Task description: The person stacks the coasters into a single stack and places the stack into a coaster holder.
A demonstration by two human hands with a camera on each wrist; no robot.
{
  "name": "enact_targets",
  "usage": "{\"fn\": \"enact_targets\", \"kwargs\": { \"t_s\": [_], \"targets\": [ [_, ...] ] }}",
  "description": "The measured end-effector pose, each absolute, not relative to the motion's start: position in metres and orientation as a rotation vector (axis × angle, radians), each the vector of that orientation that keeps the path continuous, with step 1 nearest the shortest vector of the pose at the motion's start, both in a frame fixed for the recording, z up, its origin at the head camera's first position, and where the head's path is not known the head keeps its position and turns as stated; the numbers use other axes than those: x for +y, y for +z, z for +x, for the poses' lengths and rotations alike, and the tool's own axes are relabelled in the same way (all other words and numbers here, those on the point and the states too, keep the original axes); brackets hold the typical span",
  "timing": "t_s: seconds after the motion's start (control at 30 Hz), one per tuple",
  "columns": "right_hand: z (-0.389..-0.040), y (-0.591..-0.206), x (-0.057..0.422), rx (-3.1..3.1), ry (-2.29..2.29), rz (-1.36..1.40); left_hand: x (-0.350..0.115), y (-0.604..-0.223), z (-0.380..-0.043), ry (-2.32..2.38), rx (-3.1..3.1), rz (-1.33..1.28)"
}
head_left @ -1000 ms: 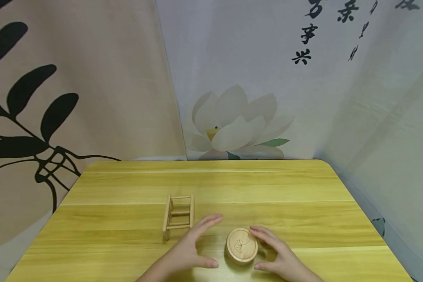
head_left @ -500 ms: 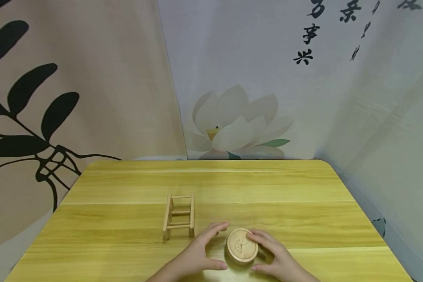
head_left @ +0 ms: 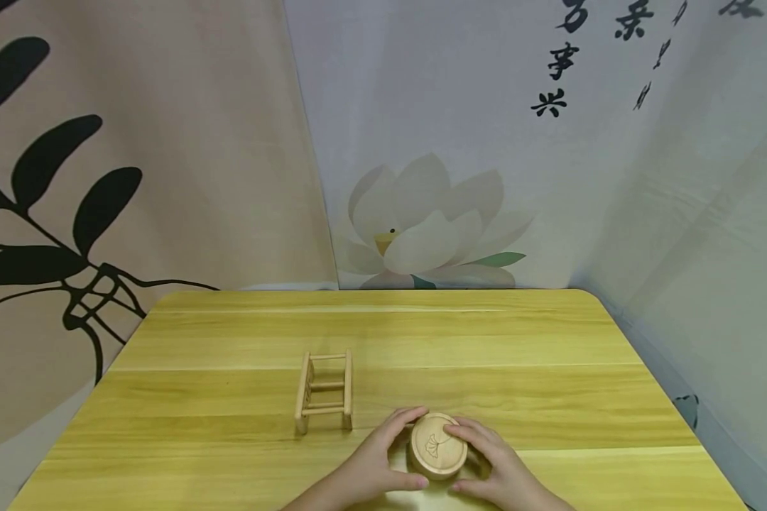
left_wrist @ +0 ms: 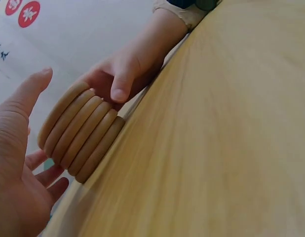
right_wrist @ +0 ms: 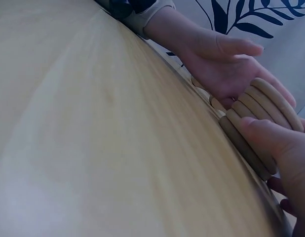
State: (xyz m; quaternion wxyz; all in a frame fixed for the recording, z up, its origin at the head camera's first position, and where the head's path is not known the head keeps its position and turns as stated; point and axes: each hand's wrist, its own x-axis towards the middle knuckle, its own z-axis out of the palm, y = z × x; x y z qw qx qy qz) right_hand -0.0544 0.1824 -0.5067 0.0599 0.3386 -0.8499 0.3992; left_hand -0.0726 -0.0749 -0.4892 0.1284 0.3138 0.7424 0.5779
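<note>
A stack of round wooden coasters (head_left: pixel 439 446), its top one engraved with a ginkgo leaf, stands near the table's front edge. My left hand (head_left: pixel 383 458) is curved along the stack's left side, its fingers near the far edge; the thumb (left_wrist: pixel 34 89) stands away from the coasters. From the right, my right hand (head_left: pixel 495 461) spreads round the stack. One of its fingertips touches the top coaster, while the thumb (right_wrist: pixel 266 133) lies close beside the layers; whether the thumb presses them is unclear. The fingers beyond the stack are partly hidden.
A small wooden rack (head_left: pixel 324 390) with crossbars stands left of and behind the stack. The yellow wood-grain table (head_left: pixel 486 341) reaches back to printed cloth hangings (head_left: pixel 230 177), which also run down the right side.
My left hand has moved right, up to the stack. My right hand has shifted slightly left, its fingertip now further over the top coaster. Stack and rack have stayed in place.
</note>
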Motion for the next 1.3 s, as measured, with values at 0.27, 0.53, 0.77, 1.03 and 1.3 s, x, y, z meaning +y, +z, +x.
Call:
{"fn": "enact_targets", "kwargs": {
  "t_s": [0.27, 0.53, 0.77, 1.03, 1.3],
  "targets": [
    [-0.057, -0.51, 0.18, -2.523, 1.206, 1.034, -0.066, -0.495, -0.076, 1.736, 2.092, 0.907],
    [-0.061, -0.511, 0.178, -2.496, 1.239, 1.048, -0.061, -0.498, -0.078, 1.765, 2.054, 0.882],
    [-0.067, -0.514, 0.178, -2.486, 1.303, 1.066, -0.057, -0.498, -0.08, 1.761, 2.039, 0.904],
    [-0.07, -0.512, 0.178, -2.414, 1.257, 1.117, -0.054, -0.497, -0.082, 1.766, 2.02, 0.847],
    [-0.07, -0.513, 0.177, -2.413, 1.304, 1.106, -0.053, -0.498, -0.081, 1.76, 1.93, 0.816]
  ]
}}
